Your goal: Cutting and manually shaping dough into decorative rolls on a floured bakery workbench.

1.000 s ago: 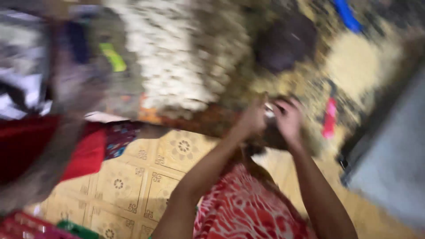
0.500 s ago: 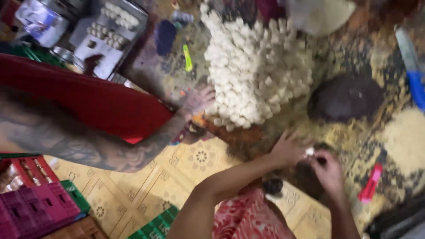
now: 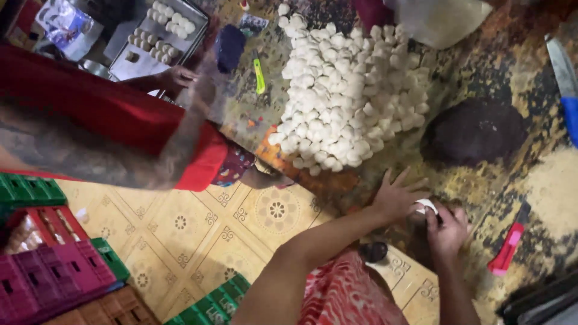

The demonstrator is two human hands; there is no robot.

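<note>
Between both hands (image 3: 421,216), white dough piece (image 3: 426,206) mostly hidden.

- Warm, fairly dim indoor light from above; colours run yellowish.
- The white heap (image 3: 346,90) is brightest, nearly washed out.
- A co-worker's arm (image 3: 186,129) smears with motion blur.
- My hands (image 3: 421,210) look soft; corners sit darker.

Both forearms are bare; no sleeves, rings or watch are seen on left hand (image 3: 394,198) or right hand (image 3: 447,232). A red, white-patterned garment (image 3: 352,295) is worn.
</note>
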